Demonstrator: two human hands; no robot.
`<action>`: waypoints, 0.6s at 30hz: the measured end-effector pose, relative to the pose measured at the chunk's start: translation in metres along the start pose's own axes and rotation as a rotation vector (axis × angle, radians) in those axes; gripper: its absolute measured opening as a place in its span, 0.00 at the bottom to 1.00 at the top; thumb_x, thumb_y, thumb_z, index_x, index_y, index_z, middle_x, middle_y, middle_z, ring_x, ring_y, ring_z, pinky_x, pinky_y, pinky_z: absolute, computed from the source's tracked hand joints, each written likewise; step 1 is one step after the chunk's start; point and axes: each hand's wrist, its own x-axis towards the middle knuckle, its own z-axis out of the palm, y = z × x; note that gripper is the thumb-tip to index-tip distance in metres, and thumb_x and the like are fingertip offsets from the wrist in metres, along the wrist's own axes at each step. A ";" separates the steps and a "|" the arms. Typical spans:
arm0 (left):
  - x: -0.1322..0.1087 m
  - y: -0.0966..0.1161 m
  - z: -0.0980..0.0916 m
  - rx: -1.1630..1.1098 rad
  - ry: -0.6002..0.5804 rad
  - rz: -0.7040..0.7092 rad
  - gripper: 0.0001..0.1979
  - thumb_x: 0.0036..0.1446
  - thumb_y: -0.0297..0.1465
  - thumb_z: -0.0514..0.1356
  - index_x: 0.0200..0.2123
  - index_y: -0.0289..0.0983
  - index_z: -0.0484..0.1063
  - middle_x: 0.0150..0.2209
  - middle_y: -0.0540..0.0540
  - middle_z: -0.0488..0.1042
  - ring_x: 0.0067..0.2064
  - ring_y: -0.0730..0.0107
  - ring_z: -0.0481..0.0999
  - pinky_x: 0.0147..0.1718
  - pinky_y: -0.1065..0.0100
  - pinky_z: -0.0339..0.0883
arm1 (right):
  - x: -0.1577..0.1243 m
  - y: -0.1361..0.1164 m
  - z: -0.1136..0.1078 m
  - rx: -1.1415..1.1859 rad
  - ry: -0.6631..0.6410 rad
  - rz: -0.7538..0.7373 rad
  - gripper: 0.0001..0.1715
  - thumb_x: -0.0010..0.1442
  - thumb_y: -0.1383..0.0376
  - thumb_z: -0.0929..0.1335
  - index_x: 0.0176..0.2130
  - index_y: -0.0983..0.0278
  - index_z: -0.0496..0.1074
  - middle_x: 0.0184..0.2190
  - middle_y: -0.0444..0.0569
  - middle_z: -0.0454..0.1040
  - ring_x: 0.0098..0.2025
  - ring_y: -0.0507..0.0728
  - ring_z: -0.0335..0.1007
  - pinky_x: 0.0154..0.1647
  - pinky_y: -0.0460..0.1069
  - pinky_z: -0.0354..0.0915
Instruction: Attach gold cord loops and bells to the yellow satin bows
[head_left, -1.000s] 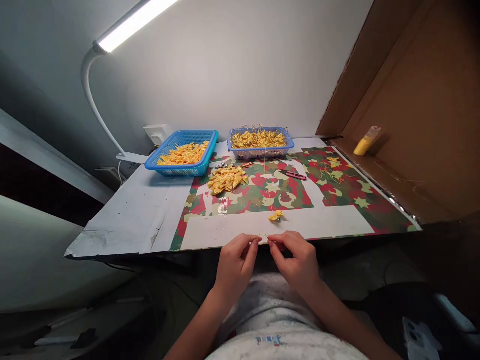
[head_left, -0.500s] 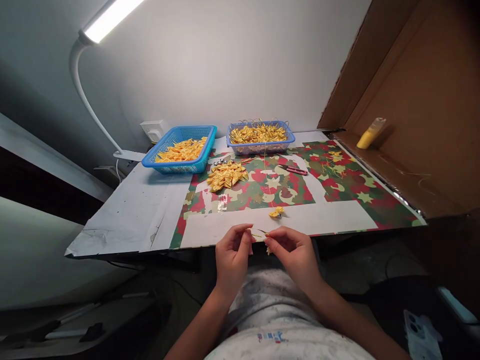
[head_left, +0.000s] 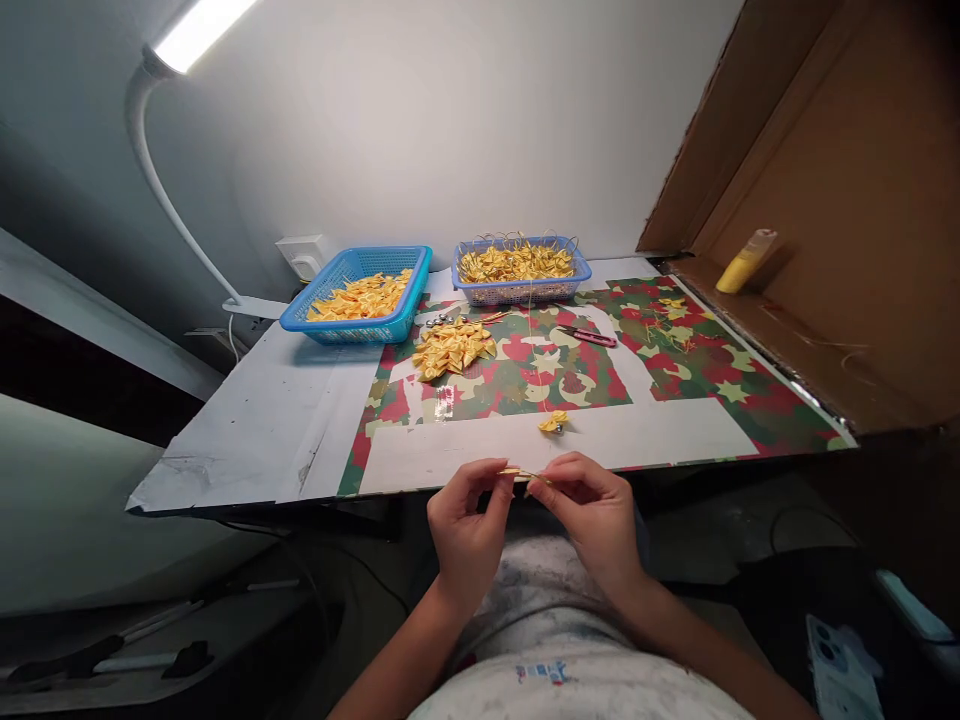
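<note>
My left hand (head_left: 466,525) and my right hand (head_left: 592,510) are close together just over the table's front edge, fingertips pinched. Between them stretches a thin yellow strip of cord or ribbon (head_left: 519,473), gripped from both sides; its exact kind is too small to make out. Just beyond my fingers, a yellow bow (head_left: 553,421) with a small silvery bell lies on the white strip of the table. From it a fine thread (head_left: 532,340) runs back toward the far basket. Farther back to the left is a pile of yellow bows (head_left: 453,350).
At the back, a blue basket (head_left: 411,318) holds yellow bows, and a second basket (head_left: 521,293) holds gold bows with cord loops. Pink thread snips (head_left: 594,338) lie mid-table. A yellow thread spool (head_left: 742,268) stands on the right. A lamp (head_left: 142,150) rises at the left.
My two hands have brought the thin ends together, so the strip now spans between my fingertips. The view has shifted slightly; the bows and baskets stay put.
</note>
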 end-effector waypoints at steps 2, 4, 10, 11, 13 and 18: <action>0.000 -0.001 -0.002 0.012 0.015 0.009 0.06 0.56 0.34 0.64 0.33 0.36 0.76 0.29 0.46 0.80 0.30 0.69 0.79 0.28 0.71 0.75 | 0.002 -0.001 -0.006 -0.165 0.042 -0.137 0.05 0.52 0.70 0.74 0.28 0.61 0.76 0.26 0.44 0.74 0.29 0.52 0.72 0.29 0.46 0.70; -0.001 -0.002 -0.003 0.017 0.031 0.017 0.06 0.56 0.33 0.63 0.33 0.37 0.76 0.30 0.46 0.80 0.30 0.69 0.79 0.28 0.71 0.75 | 0.004 -0.003 -0.012 -0.326 0.094 -0.286 0.06 0.54 0.72 0.73 0.30 0.61 0.75 0.27 0.44 0.75 0.30 0.52 0.72 0.31 0.47 0.70; 0.000 -0.006 -0.005 0.072 0.046 0.084 0.04 0.56 0.30 0.63 0.34 0.37 0.77 0.31 0.47 0.80 0.32 0.69 0.79 0.31 0.70 0.75 | 0.008 -0.011 -0.019 -0.597 0.146 -0.588 0.13 0.55 0.75 0.71 0.35 0.58 0.75 0.29 0.44 0.77 0.30 0.52 0.75 0.30 0.48 0.72; 0.001 -0.006 -0.006 0.098 0.050 0.111 0.03 0.56 0.29 0.63 0.34 0.37 0.77 0.31 0.47 0.80 0.32 0.69 0.79 0.32 0.70 0.75 | 0.009 -0.011 -0.020 -0.622 0.161 -0.628 0.13 0.54 0.76 0.71 0.36 0.57 0.75 0.29 0.44 0.77 0.30 0.52 0.75 0.30 0.47 0.72; 0.001 -0.006 -0.007 0.150 0.051 0.174 0.03 0.55 0.27 0.63 0.34 0.38 0.78 0.30 0.48 0.80 0.32 0.69 0.79 0.33 0.70 0.74 | 0.012 -0.012 -0.022 -0.660 0.197 -0.707 0.15 0.53 0.76 0.72 0.36 0.57 0.75 0.28 0.43 0.77 0.29 0.52 0.75 0.28 0.47 0.73; 0.000 -0.004 -0.008 0.193 0.018 0.245 0.05 0.54 0.24 0.63 0.34 0.38 0.78 0.29 0.49 0.79 0.30 0.71 0.78 0.32 0.72 0.73 | 0.019 -0.009 -0.027 -0.702 0.290 -0.777 0.15 0.53 0.75 0.73 0.34 0.55 0.73 0.24 0.42 0.75 0.26 0.53 0.73 0.28 0.49 0.72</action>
